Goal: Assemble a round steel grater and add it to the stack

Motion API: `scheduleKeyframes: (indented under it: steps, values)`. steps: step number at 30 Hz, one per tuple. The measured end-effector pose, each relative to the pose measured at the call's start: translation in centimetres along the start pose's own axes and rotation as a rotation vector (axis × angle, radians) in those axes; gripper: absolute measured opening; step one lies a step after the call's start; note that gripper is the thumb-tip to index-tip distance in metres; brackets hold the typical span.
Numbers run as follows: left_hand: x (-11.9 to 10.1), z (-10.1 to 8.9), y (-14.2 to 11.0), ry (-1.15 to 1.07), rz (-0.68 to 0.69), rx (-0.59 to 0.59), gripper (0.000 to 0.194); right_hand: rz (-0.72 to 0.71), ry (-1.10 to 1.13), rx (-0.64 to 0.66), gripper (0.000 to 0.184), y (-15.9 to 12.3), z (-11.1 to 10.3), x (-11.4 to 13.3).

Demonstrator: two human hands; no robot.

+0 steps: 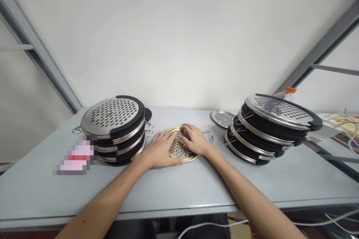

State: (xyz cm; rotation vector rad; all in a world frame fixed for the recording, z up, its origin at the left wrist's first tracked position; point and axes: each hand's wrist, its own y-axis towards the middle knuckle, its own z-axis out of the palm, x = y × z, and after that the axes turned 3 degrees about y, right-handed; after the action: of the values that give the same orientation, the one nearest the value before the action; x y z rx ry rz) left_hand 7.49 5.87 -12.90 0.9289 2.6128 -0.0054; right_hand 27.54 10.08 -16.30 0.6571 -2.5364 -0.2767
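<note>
A round perforated metal disc with a gold rim (179, 149) lies flat on the grey table (179, 183) in front of me. My left hand (160, 152) rests on the disc's left edge, fingers stretched and thumb along its near rim. My right hand (195, 139) lies on top of the disc's right part, fingers curled down onto the holes. Neither hand lifts it off the table.
A stack of perforated steel lids with black rims (116, 129) stands at the left, a taller leaning stack (269, 129) at the right. A single perforated plate (223, 117) lies behind. Small wire clips (209, 136) lie nearby. A blurred pink object (77, 155) sits far left. Cables (347, 123) lie at right.
</note>
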Motion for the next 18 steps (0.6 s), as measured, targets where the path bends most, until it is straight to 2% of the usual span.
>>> scheduleKeyframes:
  steps: [18]
  values:
    - [0.02, 0.14, -0.12, 0.019, -0.01, -0.008, 0.093, -0.065, -0.05, -0.039, 0.039, -0.19, 0.02, 0.59]
